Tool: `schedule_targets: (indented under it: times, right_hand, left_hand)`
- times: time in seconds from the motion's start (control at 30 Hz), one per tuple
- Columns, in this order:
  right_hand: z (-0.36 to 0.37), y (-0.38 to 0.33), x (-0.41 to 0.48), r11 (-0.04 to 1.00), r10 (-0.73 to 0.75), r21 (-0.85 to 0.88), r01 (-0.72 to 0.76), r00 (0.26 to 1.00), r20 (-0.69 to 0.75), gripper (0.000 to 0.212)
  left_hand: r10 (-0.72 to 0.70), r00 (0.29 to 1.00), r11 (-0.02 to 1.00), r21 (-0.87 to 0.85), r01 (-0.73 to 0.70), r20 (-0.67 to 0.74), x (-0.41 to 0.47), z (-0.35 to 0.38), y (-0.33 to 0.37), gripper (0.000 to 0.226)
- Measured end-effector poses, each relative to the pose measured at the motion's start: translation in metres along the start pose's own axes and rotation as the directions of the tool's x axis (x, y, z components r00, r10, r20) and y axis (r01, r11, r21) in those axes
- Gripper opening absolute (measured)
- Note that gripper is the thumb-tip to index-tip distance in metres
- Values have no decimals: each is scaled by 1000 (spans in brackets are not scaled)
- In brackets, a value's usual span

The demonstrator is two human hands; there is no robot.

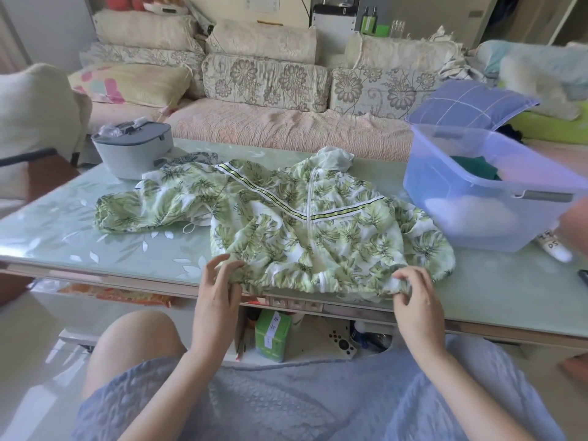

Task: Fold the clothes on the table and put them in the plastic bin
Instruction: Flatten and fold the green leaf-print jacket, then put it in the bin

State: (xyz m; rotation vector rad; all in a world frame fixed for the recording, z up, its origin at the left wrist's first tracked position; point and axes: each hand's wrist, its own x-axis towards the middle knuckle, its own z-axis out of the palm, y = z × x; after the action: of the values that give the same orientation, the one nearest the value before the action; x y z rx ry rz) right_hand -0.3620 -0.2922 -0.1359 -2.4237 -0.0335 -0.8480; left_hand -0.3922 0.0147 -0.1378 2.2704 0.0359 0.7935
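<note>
A green leaf-print zip jacket (pixel 299 224) lies spread face up on the glass table (pixel 57 230), hood toward the sofa, one sleeve stretched out to the left. My left hand (pixel 219 281) pinches the left corner of its elastic hem at the table's near edge. My right hand (pixel 413 294) grips the hem's right corner. A translucent blue plastic bin (pixel 471 189) stands at the right of the table with a dark green garment (pixel 474 168) and something white inside.
A grey-white appliance (pixel 133 151) stands at the table's back left. A small white labelled bottle (pixel 553 246) lies by the bin. Another person's arm (pixel 572 224) shows at the right edge. A sofa with cushions (pixel 264 78) runs behind the table; clutter sits on the shelf below.
</note>
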Motion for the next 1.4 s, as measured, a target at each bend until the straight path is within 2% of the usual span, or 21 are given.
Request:
schedule_targets:
  times: [0.1, 0.17, 0.23, 0.3, 0.43, 0.5, 0.57, 0.63, 0.7, 0.77, 0.83, 0.93, 1.0, 1.07, 1.13, 1.17, 1.23, 1.27, 1.3, 1.33, 1.4]
  right_hand:
    - [-26, -14, 20, 981, -56, 178, 78, 991, -125, 38]
    - [-41, -19, 35, 954, 27, 299, 26, 985, -169, 44]
    - [-54, -23, 48, 909, 150, 409, -81, 979, -140, 44]
    - [-64, -21, 56, 917, 168, 382, -117, 980, -105, 37]
    - [-68, -7, 58, 977, 46, 209, -47, 999, 8, 34]
    - [-60, 2, 50, 991, 7, 133, -17, 997, 75, 38]
    - [-51, 13, 38, 997, -24, 71, 11, 983, 182, 44]
    - [-44, 25, 26, 997, -72, 23, 69, 912, 403, 52]
    - [-44, 36, 19, 993, -84, -10, 113, 790, 607, 62]
    - [-52, 38, 18, 988, -42, -74, 132, 706, 707, 63]
    - [-63, 33, 20, 981, 0, -130, 141, 680, 734, 54]
    - [-75, 25, 21, 970, -19, -158, 183, 710, 704, 42]
    - [-76, 22, 20, 964, 9, -187, 187, 683, 730, 35]
    - [-71, 22, 18, 955, 30, -207, 212, 626, 779, 30]
    - [-63, 26, 16, 937, 8, -205, 284, 568, 823, 21]
    - [-60, 28, 15, 933, 9, -200, 299, 537, 844, 22]
    - [-58, 26, 15, 953, 38, -175, 248, 475, 879, 57]
    - [-57, 23, 16, 970, 38, -146, 192, 475, 879, 77]
    - [-56, 19, 17, 985, 22, -105, 135, 509, 860, 89]
    - [-53, 16, 19, 994, 6, -65, 84, 563, 827, 90]
    - [-42, 7, 25, 999, -30, 5, 40, 659, 752, 67]
  left_hand:
    - [28, 998, 997, -64, -31, -54, 11, -10, 12, 35]
    - [12, 991, 990, -141, -31, -130, 22, -18, 24, 38]
    - [-10, 978, 980, -196, -32, -210, 31, -25, 36, 39]
    - [-28, 972, 978, -210, -22, -232, 36, -29, 41, 42]
    - [3, 990, 993, -114, -19, -139, 33, -23, 27, 44]
    - [-29, 1000, 1000, -1, 29, -9, 27, -16, 17, 38]
    - [-124, 979, 989, 105, 108, 164, 15, -9, 8, 28]
    - [-195, 954, 971, 184, 155, 228, 2, -5, -3, 22]
    - [-240, 942, 956, 225, 187, 236, -6, -6, -11, 20]
    - [-268, 928, 946, 253, 202, 258, -10, -11, -15, 19]
    - [-276, 925, 942, 264, 207, 262, -11, -16, -17, 19]
    - [-265, 931, 940, 284, 190, 250, -9, -25, -17, 17]
    - [-300, 915, 921, 330, 205, 270, -7, -32, -17, 15]
    - [-359, 861, 893, 399, 206, 359, -4, -35, -20, 20]
    - [-409, 776, 885, 416, 209, 481, 0, -38, -23, 33]
    - [-427, 724, 889, 397, 227, 542, 3, -39, -25, 41]
    - [-435, 663, 900, 311, 306, 609, 11, -38, -26, 46]
    - [-435, 678, 900, 259, 351, 593, 15, -36, -26, 41]
    - [-436, 717, 899, 223, 378, 543, 19, -32, -27, 33]
    - [-435, 765, 900, 206, 383, 475, 23, -28, -29, 28]
    - [-434, 836, 900, 203, 385, 337, 28, -18, -33, 24]
